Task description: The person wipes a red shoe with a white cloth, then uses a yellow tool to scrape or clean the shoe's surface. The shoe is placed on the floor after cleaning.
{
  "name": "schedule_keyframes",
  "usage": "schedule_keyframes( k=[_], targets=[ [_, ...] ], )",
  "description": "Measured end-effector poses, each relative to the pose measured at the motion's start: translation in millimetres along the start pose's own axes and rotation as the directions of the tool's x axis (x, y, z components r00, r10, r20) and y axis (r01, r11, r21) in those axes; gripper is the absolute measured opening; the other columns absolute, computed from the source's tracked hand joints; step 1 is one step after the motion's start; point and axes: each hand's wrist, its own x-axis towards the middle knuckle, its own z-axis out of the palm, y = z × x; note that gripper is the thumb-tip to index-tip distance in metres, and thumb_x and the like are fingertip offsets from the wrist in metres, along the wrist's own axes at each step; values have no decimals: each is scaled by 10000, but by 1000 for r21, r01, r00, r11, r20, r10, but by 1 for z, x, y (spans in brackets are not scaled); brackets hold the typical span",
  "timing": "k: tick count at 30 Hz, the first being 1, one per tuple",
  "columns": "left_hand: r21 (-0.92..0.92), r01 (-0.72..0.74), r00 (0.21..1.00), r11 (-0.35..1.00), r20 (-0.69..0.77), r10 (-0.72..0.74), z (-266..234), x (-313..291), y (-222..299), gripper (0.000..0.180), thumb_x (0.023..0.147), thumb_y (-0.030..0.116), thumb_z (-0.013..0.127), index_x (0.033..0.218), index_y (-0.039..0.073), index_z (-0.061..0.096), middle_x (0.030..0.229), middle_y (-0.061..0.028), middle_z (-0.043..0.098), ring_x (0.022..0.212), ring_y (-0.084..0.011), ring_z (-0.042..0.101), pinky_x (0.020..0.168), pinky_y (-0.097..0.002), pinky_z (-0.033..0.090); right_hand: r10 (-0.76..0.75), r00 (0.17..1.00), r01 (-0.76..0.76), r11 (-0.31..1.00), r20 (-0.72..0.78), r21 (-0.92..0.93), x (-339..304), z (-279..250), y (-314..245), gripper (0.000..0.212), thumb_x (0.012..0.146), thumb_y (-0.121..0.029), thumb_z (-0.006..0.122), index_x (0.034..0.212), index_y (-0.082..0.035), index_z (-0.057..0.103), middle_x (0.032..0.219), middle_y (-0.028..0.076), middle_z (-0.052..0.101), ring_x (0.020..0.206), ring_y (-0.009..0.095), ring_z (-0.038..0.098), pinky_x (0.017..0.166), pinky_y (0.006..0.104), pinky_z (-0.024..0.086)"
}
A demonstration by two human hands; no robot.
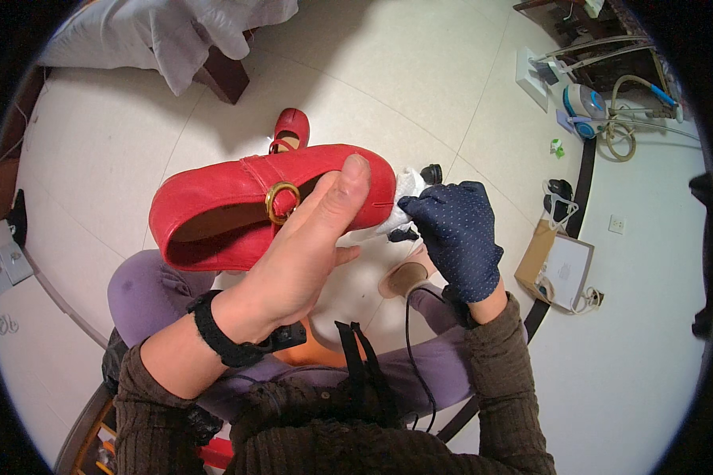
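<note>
A red leather strap shoe (214, 186) with a gold buckle is held up in front of me, its opening toward the lower left. My left hand (301, 245), bare, grips it near the toe, thumb on top and the other fingers mostly hidden underneath. In a dark blue dotted glove, my right hand (455, 233) pinches a crumpled white cloth or tissue (408, 188) against the toe end. A small black round object (431, 174) shows just beyond the cloth. The matching red shoe (293, 123) stands on the floor farther off.
Draped grey fabric (166, 36) hangs over a piece of furniture with a dark wooden leg (223, 75) at the far left. A cardboard box (558, 265) sits against the right wall, near a blue-and-white appliance (586, 107) with a hose. A black cable (409, 340) hangs by my right arm.
</note>
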Motion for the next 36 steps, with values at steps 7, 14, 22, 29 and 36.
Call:
schedule_keyframes(
  k=[7,14,22,29,36],
  targets=[
    [10,-21,1000,1000,-7,21,3,-2,2,923,945,843,274,1545,143,328,1563,-68,468,1451,-221,397,1144,-614,241,-19,1000,19,999,-10,44,1,-2,-2,300,711,-36,685,975,-172,726,736,60,620,705,269,617,747,419,421],
    [2,-21,1000,1000,1,21,1,-1,1,914,957,827,282,1557,138,307,1582,-76,442,1456,-230,392,1144,-624,237,-18,1000,19,999,26,-35,4,-6,-11,281,724,-37,695,968,-175,722,756,32,641,733,255,635,733,404,421],
    [120,-68,997,990,51,62,4,-3,-3,877,968,806,309,1551,150,320,1590,-72,423,1472,-241,374,1160,-638,225,-67,995,66,998,68,22,7,-6,-17,267,744,-44,679,986,-153,712,782,53,645,772,261,665,730,422,468],
    [63,-15,999,998,38,12,-2,-2,-3,905,949,834,302,1526,138,342,1580,-70,435,1454,-237,402,1153,-630,255,1,999,-2,1000,34,10,4,-4,-10,254,704,-51,716,911,-197,732,756,16,668,765,244,652,713,389,413],
    [81,-20,999,997,33,17,1,-2,-4,869,967,809,311,1517,137,342,1569,-64,447,1426,-224,428,1143,-612,277,-39,999,39,999,5,10,6,-4,-14,243,713,-60,709,921,-185,729,749,0,654,732,243,650,705,393,414]
  ],
)
